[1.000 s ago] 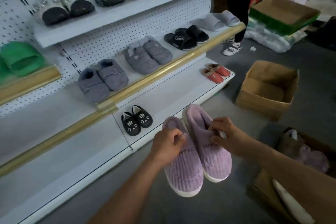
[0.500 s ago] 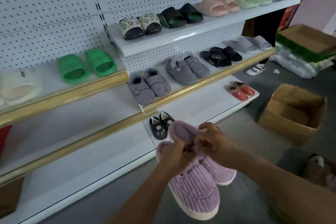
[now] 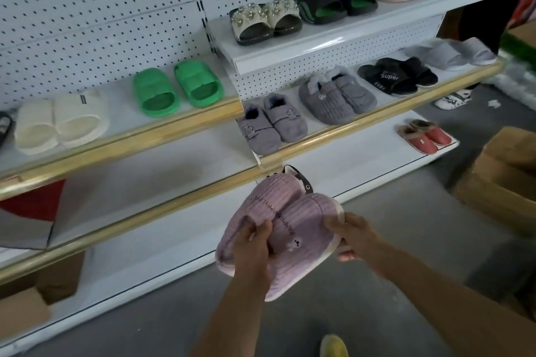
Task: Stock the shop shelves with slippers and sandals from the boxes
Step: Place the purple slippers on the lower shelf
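Two bare forearms reach in from the bottom edge, no sleeves showing anywhere along them. No watch, band or ring seen on either wrist or on the fingers that show. Left hand (image 3: pixel 251 249): back of hand toward the camera, knuckles plain, fingernails short. Right hand (image 3: pixel 352 236): bare too, thumb side up, no glove. At the very bottom edge, a yellow shoe (image 3: pixel 333 345) toe pokes into view, rounded, its surface soft-looking; the rest of the shoe is cut off.
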